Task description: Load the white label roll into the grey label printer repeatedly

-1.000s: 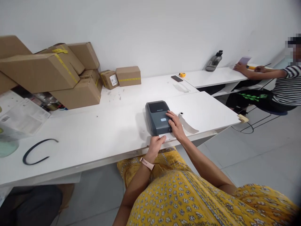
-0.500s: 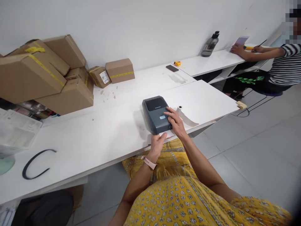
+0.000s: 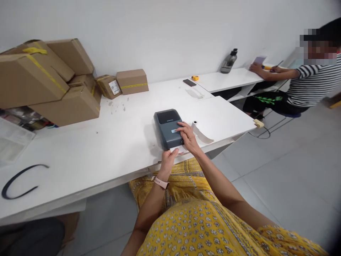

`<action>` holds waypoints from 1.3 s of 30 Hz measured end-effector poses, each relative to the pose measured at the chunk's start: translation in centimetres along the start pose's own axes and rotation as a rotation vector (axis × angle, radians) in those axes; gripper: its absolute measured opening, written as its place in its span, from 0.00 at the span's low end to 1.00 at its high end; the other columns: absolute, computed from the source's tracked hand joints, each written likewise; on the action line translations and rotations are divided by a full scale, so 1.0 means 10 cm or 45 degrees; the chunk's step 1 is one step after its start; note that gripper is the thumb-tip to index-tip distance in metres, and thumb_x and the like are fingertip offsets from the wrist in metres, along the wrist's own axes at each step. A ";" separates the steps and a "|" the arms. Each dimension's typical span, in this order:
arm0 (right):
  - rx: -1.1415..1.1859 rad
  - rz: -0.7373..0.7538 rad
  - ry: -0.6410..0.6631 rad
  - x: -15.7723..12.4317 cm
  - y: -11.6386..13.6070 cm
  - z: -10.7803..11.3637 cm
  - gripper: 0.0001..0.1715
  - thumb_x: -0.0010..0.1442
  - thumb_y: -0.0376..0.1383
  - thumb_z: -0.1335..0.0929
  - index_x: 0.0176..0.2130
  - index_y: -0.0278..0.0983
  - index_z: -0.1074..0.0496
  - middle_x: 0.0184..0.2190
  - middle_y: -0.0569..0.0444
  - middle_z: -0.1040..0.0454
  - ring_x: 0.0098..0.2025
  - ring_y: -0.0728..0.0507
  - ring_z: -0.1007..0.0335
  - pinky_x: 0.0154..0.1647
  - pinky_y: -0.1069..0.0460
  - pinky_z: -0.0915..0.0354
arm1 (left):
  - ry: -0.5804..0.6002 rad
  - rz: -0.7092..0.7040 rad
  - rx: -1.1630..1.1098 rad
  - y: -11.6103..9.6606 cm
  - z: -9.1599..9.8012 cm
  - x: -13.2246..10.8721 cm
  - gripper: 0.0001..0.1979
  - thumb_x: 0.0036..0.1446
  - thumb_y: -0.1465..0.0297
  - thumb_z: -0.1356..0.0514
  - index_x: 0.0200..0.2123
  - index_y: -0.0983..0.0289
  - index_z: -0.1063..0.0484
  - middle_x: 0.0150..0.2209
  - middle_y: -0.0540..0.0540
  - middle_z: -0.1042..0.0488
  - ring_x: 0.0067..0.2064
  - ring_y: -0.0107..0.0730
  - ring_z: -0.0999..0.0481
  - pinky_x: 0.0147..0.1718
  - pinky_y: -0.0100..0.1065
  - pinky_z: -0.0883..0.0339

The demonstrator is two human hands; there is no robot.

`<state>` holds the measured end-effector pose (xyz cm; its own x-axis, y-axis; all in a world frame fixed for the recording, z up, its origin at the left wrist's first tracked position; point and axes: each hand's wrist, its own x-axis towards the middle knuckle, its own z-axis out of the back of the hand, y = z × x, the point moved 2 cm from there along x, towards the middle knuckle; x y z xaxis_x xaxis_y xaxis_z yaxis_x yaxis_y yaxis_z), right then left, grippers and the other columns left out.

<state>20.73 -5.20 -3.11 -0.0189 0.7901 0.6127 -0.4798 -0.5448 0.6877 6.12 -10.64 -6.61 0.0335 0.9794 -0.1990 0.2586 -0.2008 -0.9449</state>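
Observation:
A dark grey-blue label printer (image 3: 167,124) sits near the front edge of the white table. At its front a white piece of paper (image 3: 179,149) sticks out, and my left hand (image 3: 168,159) pinches it between thumb and fingers. My right hand (image 3: 188,138) lies over the printer's right side with fingers stretched out. One fingertip is at a small light button (image 3: 174,131) on the printer's top. Just right of the printer stands a small paper roll (image 3: 195,123), its loose white strip (image 3: 204,136) curling toward the table edge.
Stacked cardboard boxes (image 3: 66,99) fill the back left. A dark curved band (image 3: 13,176) lies at the left. Farther back are a phone (image 3: 189,82), a yellow tape measure (image 3: 195,78) and a pump bottle (image 3: 228,63). Another person (image 3: 311,85) sits writing at the right.
My view has turned a little to the right, so everything appears shifted left. A right-hand fingertip has come onto the printer's light button. My left hand keeps its pinch on the paper.

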 end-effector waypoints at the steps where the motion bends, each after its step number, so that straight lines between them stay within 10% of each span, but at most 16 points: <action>1: -0.003 0.009 0.001 0.00 0.00 0.00 0.21 0.73 0.46 0.43 0.46 0.44 0.24 0.62 0.48 0.27 0.70 0.39 0.40 0.74 0.35 0.48 | -0.011 -0.015 0.018 0.00 -0.01 -0.01 0.20 0.41 0.53 0.27 0.24 0.67 0.17 0.32 0.59 0.16 0.42 0.45 0.20 0.51 0.42 0.31; 15: -0.161 0.069 0.059 -0.03 0.06 0.05 0.19 0.70 0.48 0.38 0.49 0.46 0.22 0.63 0.51 0.28 0.71 0.35 0.43 0.71 0.32 0.45 | -0.087 -0.001 0.116 0.02 -0.03 -0.06 0.23 0.43 0.50 0.29 0.26 0.66 0.18 0.31 0.58 0.17 0.39 0.42 0.21 0.49 0.42 0.31; 21: -0.305 0.053 0.115 -0.02 0.16 0.07 0.14 0.68 0.49 0.34 0.47 0.48 0.22 0.62 0.53 0.26 0.72 0.33 0.44 0.74 0.27 0.61 | -0.090 0.035 0.091 0.00 -0.06 -0.06 0.24 0.42 0.49 0.28 0.25 0.67 0.19 0.29 0.55 0.19 0.37 0.40 0.23 0.46 0.39 0.32; 29: 0.287 -0.392 0.008 -0.17 -0.06 0.21 0.36 0.70 0.56 0.41 0.70 0.45 0.43 0.74 0.46 0.45 0.76 0.37 0.50 0.75 0.33 0.50 | -0.267 -0.184 0.332 -0.26 0.11 -0.26 0.31 0.60 0.44 0.43 0.19 0.63 0.24 0.23 0.56 0.24 0.30 0.36 0.24 0.38 0.36 0.30; 32: 0.434 -0.549 -0.006 -0.19 -0.22 0.18 0.38 0.70 0.59 0.44 0.71 0.47 0.43 0.74 0.50 0.44 0.76 0.37 0.51 0.77 0.34 0.53 | -0.558 -0.498 0.410 -0.42 0.21 -0.25 0.26 0.67 0.48 0.48 0.37 0.61 0.19 0.41 0.58 0.18 0.47 0.40 0.20 0.51 0.37 0.29; 35: 0.504 -0.591 0.054 -0.20 -0.27 0.09 0.39 0.70 0.59 0.45 0.72 0.47 0.43 0.75 0.53 0.46 0.77 0.37 0.52 0.78 0.34 0.55 | -0.412 -0.527 0.540 -0.43 0.17 -0.14 0.30 0.69 0.50 0.50 0.67 0.57 0.35 0.72 0.56 0.40 0.73 0.41 0.43 0.71 0.41 0.47; 39: 0.431 -0.565 0.052 -0.22 -0.18 0.02 0.41 0.70 0.60 0.45 0.73 0.47 0.46 0.75 0.55 0.48 0.77 0.38 0.54 0.78 0.34 0.56 | -0.242 -0.465 0.610 -0.34 0.08 -0.05 0.34 0.71 0.50 0.54 0.75 0.53 0.53 0.78 0.49 0.60 0.78 0.37 0.62 0.75 0.41 0.61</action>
<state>21.83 -5.97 -5.62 0.0830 0.9707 0.2253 -0.1411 -0.2123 0.9669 4.46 -10.46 -3.48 -0.1590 0.9747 0.1569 -0.2414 0.1158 -0.9635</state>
